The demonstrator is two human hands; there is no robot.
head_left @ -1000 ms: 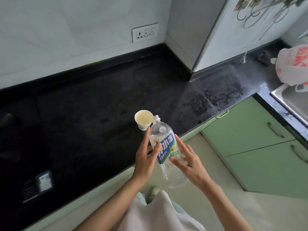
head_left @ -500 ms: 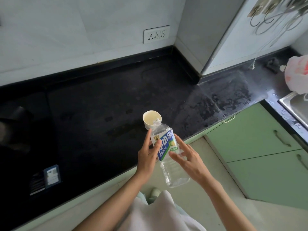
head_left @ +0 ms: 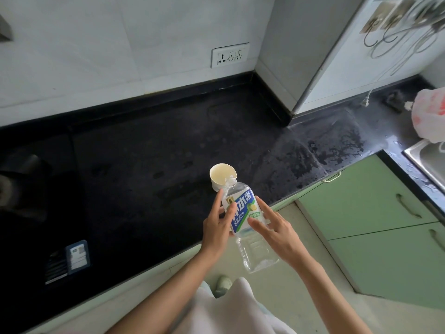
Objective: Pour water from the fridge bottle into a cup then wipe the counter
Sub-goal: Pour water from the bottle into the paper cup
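Observation:
A clear plastic bottle (head_left: 243, 213) with a blue, white and green label is tilted forward, its open mouth over the rim of a small white paper cup (head_left: 220, 176). The cup stands on the black counter (head_left: 144, 165) near its front edge. My left hand (head_left: 215, 225) grips the bottle's left side around the label. My right hand (head_left: 277, 227) holds the bottle's right side with fingers spread. Water has gathered toward the bottle's neck, and the cup's inside looks pale and wet.
A wet patch (head_left: 325, 145) covers the counter to the right. A steel sink (head_left: 428, 155) and a red-and-white plastic bag (head_left: 428, 116) are at the far right. Green cabinet doors (head_left: 373, 208) lie below. A small box (head_left: 77, 255) lies at the left front. A wall socket (head_left: 230, 55) sits above.
The bottle has tipped further forward, its mouth moving from beside the cup to over the rim. Both hands have stayed on the bottle.

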